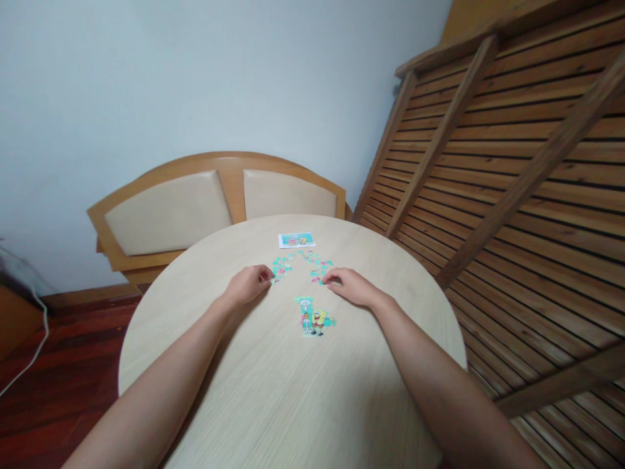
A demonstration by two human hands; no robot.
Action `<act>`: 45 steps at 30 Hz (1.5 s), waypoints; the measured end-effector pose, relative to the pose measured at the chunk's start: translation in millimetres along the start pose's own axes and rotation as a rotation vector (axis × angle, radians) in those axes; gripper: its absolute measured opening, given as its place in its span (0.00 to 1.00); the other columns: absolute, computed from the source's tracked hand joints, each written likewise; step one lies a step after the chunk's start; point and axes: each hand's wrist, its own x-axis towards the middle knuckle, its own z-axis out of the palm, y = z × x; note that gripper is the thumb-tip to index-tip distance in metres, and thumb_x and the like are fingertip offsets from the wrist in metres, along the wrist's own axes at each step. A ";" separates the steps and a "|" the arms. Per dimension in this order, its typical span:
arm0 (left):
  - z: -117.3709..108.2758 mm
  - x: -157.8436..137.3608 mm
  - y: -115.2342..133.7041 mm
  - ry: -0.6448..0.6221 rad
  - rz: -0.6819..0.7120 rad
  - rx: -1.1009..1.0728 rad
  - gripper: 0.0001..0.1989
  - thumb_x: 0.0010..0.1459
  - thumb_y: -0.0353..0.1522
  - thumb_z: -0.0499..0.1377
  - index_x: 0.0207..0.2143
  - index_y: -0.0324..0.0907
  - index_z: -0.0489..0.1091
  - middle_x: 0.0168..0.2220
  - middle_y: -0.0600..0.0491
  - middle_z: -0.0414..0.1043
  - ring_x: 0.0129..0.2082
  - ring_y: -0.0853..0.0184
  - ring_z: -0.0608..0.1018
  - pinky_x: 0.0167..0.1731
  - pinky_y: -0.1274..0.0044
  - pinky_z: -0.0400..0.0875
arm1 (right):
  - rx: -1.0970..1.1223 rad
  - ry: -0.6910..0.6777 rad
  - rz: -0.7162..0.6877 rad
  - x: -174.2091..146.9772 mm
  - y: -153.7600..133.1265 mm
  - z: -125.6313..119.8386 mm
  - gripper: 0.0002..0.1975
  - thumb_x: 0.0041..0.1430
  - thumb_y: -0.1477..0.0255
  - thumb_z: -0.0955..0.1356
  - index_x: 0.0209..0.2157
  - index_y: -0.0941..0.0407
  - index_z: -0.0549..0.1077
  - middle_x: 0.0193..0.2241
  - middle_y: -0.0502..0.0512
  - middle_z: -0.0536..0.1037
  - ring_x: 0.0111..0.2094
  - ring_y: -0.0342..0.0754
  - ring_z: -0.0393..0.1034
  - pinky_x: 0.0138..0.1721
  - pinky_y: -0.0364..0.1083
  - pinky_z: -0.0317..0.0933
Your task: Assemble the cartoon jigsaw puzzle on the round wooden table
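A partly joined jigsaw puzzle (306,318) with cartoon figures lies flat on the round table (273,404), between my forearms. Beyond it, loose puzzle pieces (282,266) form a pile on the left, and more loose pieces (319,265) spread on the right. My left hand (248,285) is at the near edge of the left pile, fingers curled in and tips together at a small piece. My right hand (352,286) rests beside the right group, its fingers bent and touching the nearest pieces, thumb a little apart. Exact fingertip contact is too small to make out.
A picture card (297,240) showing cartoon figures lies behind the pieces. A headboard with padded panels (168,212) stands past the table against the wall. Wooden slats (488,169) lean along the right side. A white cable (43,326) hangs at the left.
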 end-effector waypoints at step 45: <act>11.8 -2.5 9.5 0.052 0.110 0.134 0.17 0.61 0.42 0.57 0.43 0.43 0.78 0.45 0.44 0.76 0.46 0.56 0.77 0.49 0.70 0.69 | -0.053 -0.026 -0.004 -0.6 -7.2 -2.1 0.08 0.58 0.79 0.68 0.39 0.58 0.78 0.40 0.58 0.80 0.42 0.50 0.74 0.48 0.49 0.65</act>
